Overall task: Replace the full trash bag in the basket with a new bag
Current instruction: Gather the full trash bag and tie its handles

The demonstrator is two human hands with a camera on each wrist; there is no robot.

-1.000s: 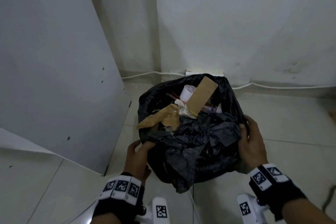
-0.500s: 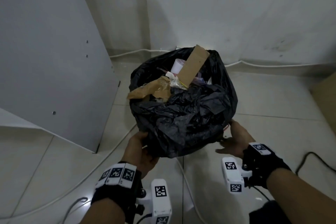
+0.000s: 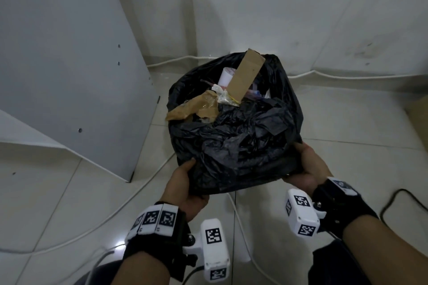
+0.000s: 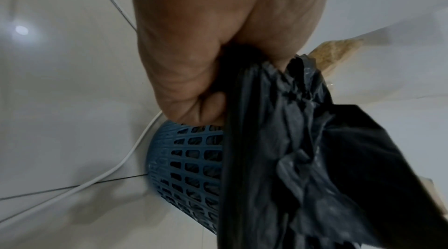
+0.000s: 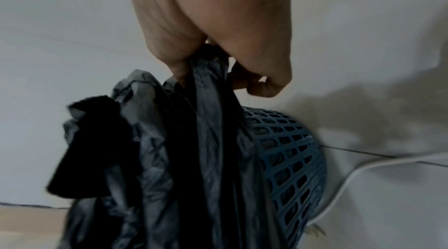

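Black trash bag point(image 3: 234, 136), still sitting in the blue basket point(image 4: 184, 167) on the floor, is now getting bunched at its near rim, left hand point(image 3: 185, 188) and right hand point(image 3: 309, 169) fingers pinching plastic instead of just cupping the sides, so lift-out's probably next.

Your left hand point(image 4: 218, 46) fills the upper middle of the frame, fingers curled round a bunched fold of the black trash bag point(image 4: 315, 167), which spills down the right side. Below your knuckles, at lower centre, the blue lattice basket point(image 4: 184, 163) shows beside the bag. A white cable point(image 4: 116, 169) crosses the tiled floor point(image 4: 60, 109) at lower left.
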